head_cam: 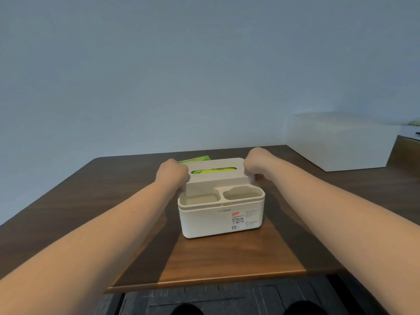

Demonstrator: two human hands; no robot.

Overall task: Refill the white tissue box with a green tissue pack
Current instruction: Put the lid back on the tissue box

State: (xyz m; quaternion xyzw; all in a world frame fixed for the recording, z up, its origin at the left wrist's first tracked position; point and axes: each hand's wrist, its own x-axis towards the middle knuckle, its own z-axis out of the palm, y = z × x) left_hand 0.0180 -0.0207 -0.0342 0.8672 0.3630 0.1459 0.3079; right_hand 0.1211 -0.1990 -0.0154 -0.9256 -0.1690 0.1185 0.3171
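Gripping the lid (218,170) of the white tissue box (221,220) at each end, the left hand (171,172) and right hand (258,163) are curled closed. A green tissue pack (212,171) shows through the lid's slot; the box sits on the counter (113,201).

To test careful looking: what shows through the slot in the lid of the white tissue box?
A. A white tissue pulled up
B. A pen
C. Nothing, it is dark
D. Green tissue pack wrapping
D: green printed wrapping of the tissue pack fills the slot in the lid of the white tissue box.
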